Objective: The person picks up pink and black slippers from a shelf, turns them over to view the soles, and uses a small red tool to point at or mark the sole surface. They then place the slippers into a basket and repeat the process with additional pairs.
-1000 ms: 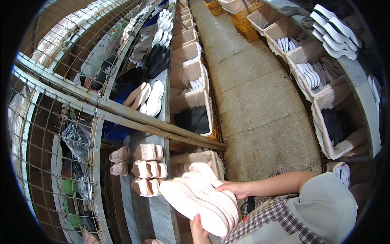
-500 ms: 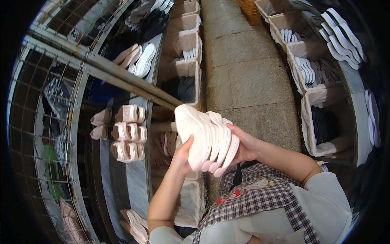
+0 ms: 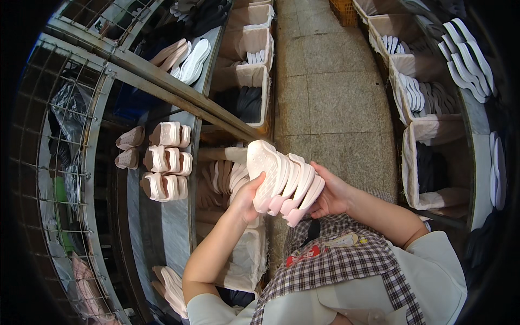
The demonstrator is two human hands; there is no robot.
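Observation:
Between my two hands is a stack of several pale pink shoe soles [image 3: 277,181], pressed together on edge with their ends fanned out. My left hand [image 3: 248,199] is closed round the left side of the stack, its thumb lying over the patterned face of the outermost sole. On the opposite side my right hand [image 3: 331,192] grips the stack, its fingers partly hidden. A bin holding more pink and brownish soles [image 3: 219,176] lies just left of the stack, below the bench.
Pink-and-white shoes [image 3: 167,161] stand in rows on the left bench [image 3: 173,230], beside a wire-mesh rack [image 3: 59,179]. Cloth-lined bins [image 3: 269,103] with soles flank the stone-floored aisle [image 3: 341,92] on both sides. White soles [image 3: 467,59] lie on the right bench. A metal bar [image 3: 179,100] crosses at left.
The stack has shifted slightly right and tilted, showing more of the front sole's patterned face. Both hands have moved with it and keep their hold. The view has shifted a little.

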